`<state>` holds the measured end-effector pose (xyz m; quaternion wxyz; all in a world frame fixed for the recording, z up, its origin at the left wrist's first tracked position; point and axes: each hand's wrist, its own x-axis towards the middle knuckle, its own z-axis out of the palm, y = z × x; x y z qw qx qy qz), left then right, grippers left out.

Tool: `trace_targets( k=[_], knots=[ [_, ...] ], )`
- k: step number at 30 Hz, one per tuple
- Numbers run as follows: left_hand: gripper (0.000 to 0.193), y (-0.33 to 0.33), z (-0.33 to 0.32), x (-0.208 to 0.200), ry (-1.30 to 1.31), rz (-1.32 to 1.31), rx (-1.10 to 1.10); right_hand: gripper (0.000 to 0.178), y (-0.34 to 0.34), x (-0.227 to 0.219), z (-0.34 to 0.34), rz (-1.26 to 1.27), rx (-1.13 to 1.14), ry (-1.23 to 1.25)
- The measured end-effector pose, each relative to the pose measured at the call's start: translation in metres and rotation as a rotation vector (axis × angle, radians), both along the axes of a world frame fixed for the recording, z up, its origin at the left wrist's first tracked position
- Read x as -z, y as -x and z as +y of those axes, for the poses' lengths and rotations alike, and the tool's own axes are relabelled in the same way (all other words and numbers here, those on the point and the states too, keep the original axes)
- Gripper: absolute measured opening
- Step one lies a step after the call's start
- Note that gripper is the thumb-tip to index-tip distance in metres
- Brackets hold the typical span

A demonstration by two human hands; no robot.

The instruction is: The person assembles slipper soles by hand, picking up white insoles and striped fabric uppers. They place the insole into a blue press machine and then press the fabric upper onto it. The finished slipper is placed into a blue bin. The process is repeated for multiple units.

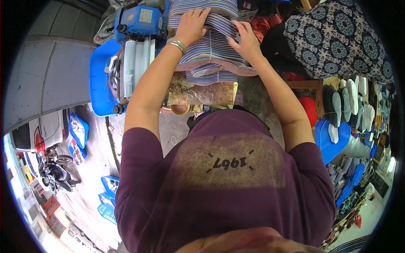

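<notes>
Several stacks of insole-shaped pieces (198,57) with purple, blue and white striped edges are piled up in front of me, some tied with thin bands. My left hand (193,27), a bangle at its wrist, lies over the left end of an upper stack of insoles (221,26), fingers on top and thumb at the near side. At that stack's right end, my right hand (247,41) has its thumb and fingers around the edge. A smaller banded bundle (211,76) sits below the pile, nearest to me.
A blue machine (141,21) with pale rollers (130,67) stands left of the pile, beside a blue tub (97,84). A round wooden bowl-like piece (180,109) is near my body. To the right are a person in a patterned garment (337,38) and hanging shoe soles (332,105).
</notes>
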<state>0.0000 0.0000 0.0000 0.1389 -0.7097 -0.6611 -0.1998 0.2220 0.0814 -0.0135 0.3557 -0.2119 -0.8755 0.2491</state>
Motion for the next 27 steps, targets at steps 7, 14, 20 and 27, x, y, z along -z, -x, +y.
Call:
trace_targets(
  k=[7,14,20,27],
  knots=[
    [0.050,-0.009,-0.030,-0.061,0.201,-0.335,0.014,0.042,-0.026,0.001,0.010,0.368,-0.160,0.685],
    [0.040,-0.037,-0.139,-0.050,-0.238,-1.935,0.082,0.052,0.004,-0.052,-0.079,0.027,-0.655,1.014],
    [0.052,-0.095,-0.280,0.016,-0.473,-2.249,0.047,0.064,-0.005,-0.012,-0.189,-0.205,-0.888,1.089],
    [0.054,-0.168,-0.427,0.053,-0.561,-2.124,-0.205,0.053,-0.051,0.020,-0.278,-0.427,-0.967,0.931]
  ],
)
